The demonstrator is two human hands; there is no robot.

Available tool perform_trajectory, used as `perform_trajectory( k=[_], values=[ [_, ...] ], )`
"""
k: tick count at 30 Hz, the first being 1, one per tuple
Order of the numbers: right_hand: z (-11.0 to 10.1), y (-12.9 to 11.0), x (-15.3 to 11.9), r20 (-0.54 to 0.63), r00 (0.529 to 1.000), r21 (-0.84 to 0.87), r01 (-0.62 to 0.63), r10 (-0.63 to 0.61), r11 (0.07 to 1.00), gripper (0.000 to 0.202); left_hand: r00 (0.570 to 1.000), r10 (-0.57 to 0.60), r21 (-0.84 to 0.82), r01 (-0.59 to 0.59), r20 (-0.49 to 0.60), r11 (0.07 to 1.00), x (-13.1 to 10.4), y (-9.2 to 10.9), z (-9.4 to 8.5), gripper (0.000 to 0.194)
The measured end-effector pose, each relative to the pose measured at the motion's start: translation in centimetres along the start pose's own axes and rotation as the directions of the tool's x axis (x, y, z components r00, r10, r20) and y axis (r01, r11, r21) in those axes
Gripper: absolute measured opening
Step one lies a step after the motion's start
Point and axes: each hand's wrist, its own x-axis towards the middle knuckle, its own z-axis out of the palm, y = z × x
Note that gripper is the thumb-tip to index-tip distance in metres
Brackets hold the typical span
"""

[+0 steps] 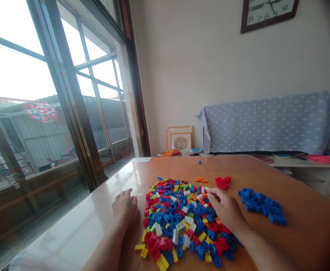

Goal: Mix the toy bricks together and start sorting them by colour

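Note:
A big heap of mixed toy building bricks (178,214) in blue, red, white, yellow, green and orange lies on the wooden table (181,165). My left hand (124,206) is just left of the heap, fingers curled in. A speck of red shows by its fingertips, too small to name. On the heap's right edge, my right hand (225,207) has its thumb and forefinger brought together beside white bricks (203,189). Whatever lies between those fingertips is hidden.
Sorted apart are a cluster of blue bricks (262,205), a red group (222,182) and a few orange bricks (201,180). One small blue piece (200,162) sits near the far edge. Beyond stands a cloth-covered object (266,126); glass windows (102,98) are on the left.

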Motion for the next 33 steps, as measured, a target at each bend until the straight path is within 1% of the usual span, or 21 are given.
perform_trajectory(
  k=[2, 4, 6, 8, 10, 11, 13, 14, 15, 16, 17, 18, 22, 26, 29, 33],
  values=[
    [-0.2, 0.3, 0.2, -0.037, 0.999, 0.001, -0.029, 0.029, 1.000, 0.031, 0.996, 0.089, -0.019, -0.089, -0.007, 0.996, -0.5, 1.1, -0.3, 0.046],
    [-0.3, 0.7, 0.6, -0.086, 0.994, 0.013, -0.070, 0.071, 0.997, 0.032, 0.980, 0.199, -0.062, -0.200, -0.013, 0.978, -1.1, 2.5, -0.7, 0.044],
    [-0.5, 1.4, 1.0, -0.129, 0.983, 0.034, -0.124, 0.127, 0.992, 0.033, 0.935, 0.354, -0.149, -0.354, -0.031, 0.923, -2.2, 4.1, -1.5, 0.044],
    [-0.6, 2.0, 1.3, -0.154, 0.971, 0.061, -0.176, 0.183, 0.983, 0.035, 0.865, 0.499, -0.234, -0.494, -0.042, 0.837, -3.8, 5.6, -2.6, 0.045],
    [-0.6, 2.5, 1.6, -0.166, 0.961, 0.088, -0.211, 0.223, 0.974, 0.036, 0.790, 0.612, -0.273, -0.595, -0.030, 0.756, -5.7, 7.0, -3.9, 0.053],
    [-0.5, 2.7, 1.6, -0.167, 0.957, 0.097, -0.222, 0.235, 0.970, 0.036, 0.742, 0.671, -0.277, -0.645, -0.005, 0.712, -6.7, 7.6, -4.5, 0.060],
    [-0.4, 2.8, 1.6, -0.161, 0.956, 0.103, -0.231, 0.246, 0.967, 0.036, 0.621, 0.782, -0.297, -0.737, 0.054, 0.607, -8.3, 8.5, -5.5, 0.078],
    [-0.4, 2.7, 1.6, -0.156, 0.957, 0.100, -0.231, 0.245, 0.968, 0.036, 0.575, 0.814, -0.304, -0.764, 0.080, 0.570, -8.9, 8.9, -5.8, 0.085],
    [-0.3, 2.6, 1.5, -0.151, 0.959, 0.095, -0.230, 0.242, 0.969, 0.036, 0.547, 0.830, -0.307, -0.777, 0.104, 0.550, -9.3, 9.2, -6.1, 0.089],
    [-0.3, 2.6, 1.4, -0.148, 0.960, 0.090, -0.227, 0.238, 0.970, 0.035, 0.532, 0.838, -0.310, -0.782, 0.122, 0.541, -9.5, 9.4, -6.3, 0.091],
    [-0.2, 2.5, 1.4, -0.142, 0.962, 0.084, -0.224, 0.234, 0.971, 0.035, 0.532, 0.836, -0.312, -0.778, 0.136, 0.546, -9.5, 9.5, -6.4, 0.090],
    [-0.2, 2.4, 1.3, -0.136, 0.964, 0.078, -0.221, 0.230, 0.972, 0.035, 0.542, 0.828, -0.314, -0.768, 0.147, 0.558, -9.5, 9.6, -6.4, 0.088],
    [0.0, 2.5, 1.2, -0.107, 0.974, 0.053, -0.194, 0.199, 0.980, 0.036, 0.593, 0.787, -0.339, -0.714, 0.171, 0.612, -8.8, 9.8, -6.0, 0.079],
    [0.0, 2.6, 1.1, -0.094, 0.979, 0.021, -0.177, 0.178, 0.984, 0.035, 0.598, 0.781, -0.378, -0.690, 0.183, 0.617, -8.4, 9.8, -5.5, 0.078],
    [-0.1, 2.3, 0.9, -0.088, 0.985, -0.022, -0.152, 0.149, 0.988, 0.039, 0.602, 0.780, -0.388, -0.687, 0.167, 0.614, -8.6, 9.6, -5.4, 0.079],
    [-0.6, 1.9, 0.4, -0.105, 0.992, -0.069, -0.073, 0.065, 0.995, 0.042, 0.625, 0.770, -0.373, -0.690, 0.127, 0.621, -8.8, 9.4, -5.5, 0.076]
  ],
)
